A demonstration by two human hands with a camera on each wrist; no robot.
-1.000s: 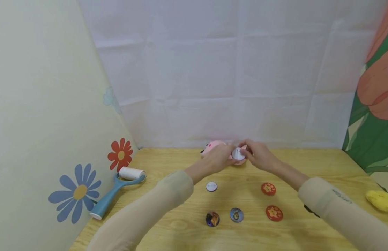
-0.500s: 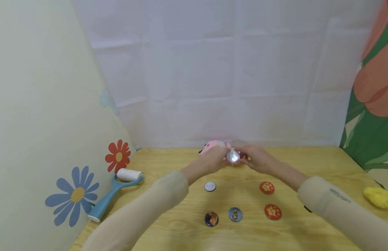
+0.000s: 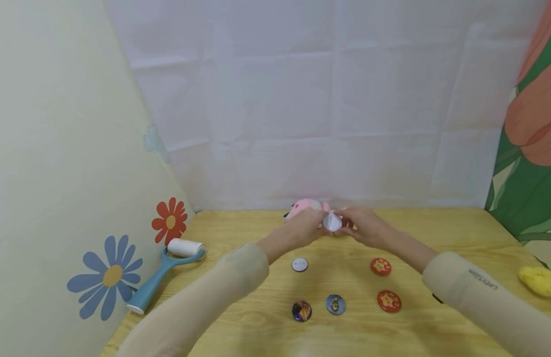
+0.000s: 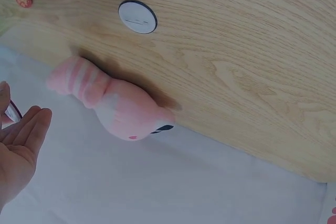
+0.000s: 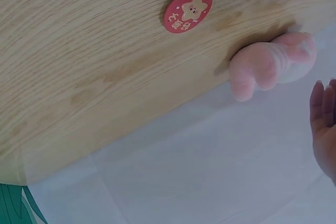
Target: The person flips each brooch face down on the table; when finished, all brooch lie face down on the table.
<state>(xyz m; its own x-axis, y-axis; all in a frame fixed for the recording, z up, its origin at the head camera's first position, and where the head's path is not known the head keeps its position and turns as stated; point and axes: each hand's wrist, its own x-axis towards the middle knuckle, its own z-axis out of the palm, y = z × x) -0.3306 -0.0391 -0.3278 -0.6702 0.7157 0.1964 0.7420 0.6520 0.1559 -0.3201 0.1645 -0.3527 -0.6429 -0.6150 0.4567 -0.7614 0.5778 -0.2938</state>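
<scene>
A wooden bench (image 3: 347,337) bears a pink plush toy (image 4: 126,106) lying at its back edge. The left grip (image 3: 305,226) and right grip (image 3: 363,226) pinch — one from each side — a round white-faced badge (image 3: 332,223), in front of the toy in the head view.

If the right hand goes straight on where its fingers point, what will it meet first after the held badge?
Probably the left hand, just across the held badge in the head view; depth is unclear.

On the table (image 3: 257,329) you have five badges (image 3: 335,304); the roller (image 3: 155,281) is to their left, the plush (image 4: 118,103) behind them, one more badge (image 3: 332,223) between your hands (image 3: 366,227).
</scene>
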